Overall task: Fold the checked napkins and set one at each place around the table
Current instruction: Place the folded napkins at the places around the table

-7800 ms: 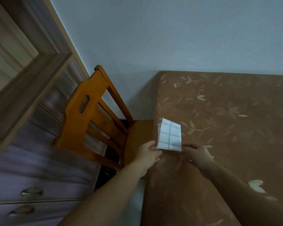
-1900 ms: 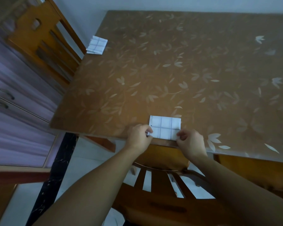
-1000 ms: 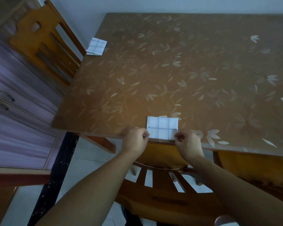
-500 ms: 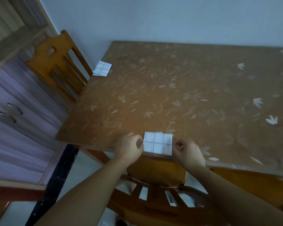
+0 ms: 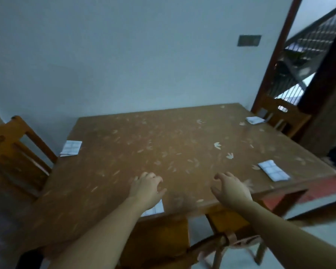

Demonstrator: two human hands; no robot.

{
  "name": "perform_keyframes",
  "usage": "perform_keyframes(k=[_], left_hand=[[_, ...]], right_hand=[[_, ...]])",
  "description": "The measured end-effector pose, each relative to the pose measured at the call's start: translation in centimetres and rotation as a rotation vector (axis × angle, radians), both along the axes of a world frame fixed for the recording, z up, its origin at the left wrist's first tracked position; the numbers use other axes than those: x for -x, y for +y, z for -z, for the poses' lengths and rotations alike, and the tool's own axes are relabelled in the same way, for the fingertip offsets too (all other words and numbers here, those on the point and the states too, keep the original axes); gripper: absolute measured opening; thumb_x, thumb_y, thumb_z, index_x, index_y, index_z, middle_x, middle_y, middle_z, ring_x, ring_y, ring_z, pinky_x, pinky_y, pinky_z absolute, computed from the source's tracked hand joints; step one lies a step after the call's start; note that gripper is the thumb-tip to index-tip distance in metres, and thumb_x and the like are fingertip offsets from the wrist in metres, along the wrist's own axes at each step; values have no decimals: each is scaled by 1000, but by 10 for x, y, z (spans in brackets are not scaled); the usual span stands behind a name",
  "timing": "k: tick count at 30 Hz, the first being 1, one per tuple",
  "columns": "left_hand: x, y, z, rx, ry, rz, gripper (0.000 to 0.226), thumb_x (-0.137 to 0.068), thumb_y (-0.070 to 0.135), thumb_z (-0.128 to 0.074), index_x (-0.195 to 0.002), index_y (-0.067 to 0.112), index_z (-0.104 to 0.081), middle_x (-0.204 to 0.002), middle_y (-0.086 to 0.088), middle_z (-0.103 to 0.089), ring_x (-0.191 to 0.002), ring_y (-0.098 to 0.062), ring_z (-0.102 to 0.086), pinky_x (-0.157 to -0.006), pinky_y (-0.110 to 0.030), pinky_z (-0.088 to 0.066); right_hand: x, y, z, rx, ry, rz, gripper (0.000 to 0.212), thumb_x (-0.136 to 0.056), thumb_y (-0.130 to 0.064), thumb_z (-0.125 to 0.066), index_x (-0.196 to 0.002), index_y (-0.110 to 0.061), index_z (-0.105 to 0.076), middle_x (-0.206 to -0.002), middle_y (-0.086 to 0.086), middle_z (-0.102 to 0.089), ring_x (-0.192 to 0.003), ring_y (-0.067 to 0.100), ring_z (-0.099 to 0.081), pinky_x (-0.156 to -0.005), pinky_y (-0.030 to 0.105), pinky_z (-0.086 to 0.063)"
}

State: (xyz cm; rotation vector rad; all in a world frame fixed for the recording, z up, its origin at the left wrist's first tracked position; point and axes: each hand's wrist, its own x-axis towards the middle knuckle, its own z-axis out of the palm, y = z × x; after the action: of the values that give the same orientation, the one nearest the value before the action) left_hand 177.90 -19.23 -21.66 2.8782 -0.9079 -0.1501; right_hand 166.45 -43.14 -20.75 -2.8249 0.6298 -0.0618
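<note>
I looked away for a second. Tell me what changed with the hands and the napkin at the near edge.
Both hands let go: the left hand and right hand now hover open above the table, empty. The near napkin stays flat at the edge, partly hidden under the left wrist. The left napkin lies where it was.

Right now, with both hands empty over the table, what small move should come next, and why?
Probably draw both hands back. Four folded white checked napkins lie at the table's edges: left, far right, near right, and near edge under the open left hand. The right hand holds nothing.
</note>
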Motion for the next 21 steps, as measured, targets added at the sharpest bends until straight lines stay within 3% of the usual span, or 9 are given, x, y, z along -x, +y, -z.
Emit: perform_keyframes(k=[9, 12, 16, 21], left_hand=[[85, -119, -28, 67, 43, 153, 39, -94, 51, -45, -127, 32, -54, -133, 5, -52, -128, -21, -41, -104, -40, -35], [116, -168, -31, 82, 53, 157, 40, -94, 51, -45, -128, 33, -54, -132, 6, -52, -126, -21, -43, -107, -43, -36], [160, -237, -30, 94, 57, 138, 37, -94, 51, -45, -125, 33, -56, -131, 5, -53, -126, -21, -43, -102, -39, -38], [199, -309, -25, 81, 74, 123, 35, -93, 51, -46, -122, 34, -57, -122, 6, -55, -119, -20, -47, -95, -36, -39]], right_hand=[[112, -90, -20, -1, -6, 183, 36, -90, -44, -49, -120, -27, -55, -120, -2, -57, -107, 20, -57, -82, 34, -46], [144, -132, -20, -2, -47, 203, 27, -86, -39, -47, -107, -27, -59, -112, -4, -59, -95, 19, -59, -74, 33, -48], [189, -196, -24, -27, -99, 210, 24, -85, -38, -51, -102, -24, -60, -102, -3, -57, -90, 19, -59, -75, 37, -53], [224, -266, -17, -83, -119, 199, 30, -87, -44, -51, -108, -26, -60, -105, -4, -59, -85, 14, -59, -72, 33, -55]])
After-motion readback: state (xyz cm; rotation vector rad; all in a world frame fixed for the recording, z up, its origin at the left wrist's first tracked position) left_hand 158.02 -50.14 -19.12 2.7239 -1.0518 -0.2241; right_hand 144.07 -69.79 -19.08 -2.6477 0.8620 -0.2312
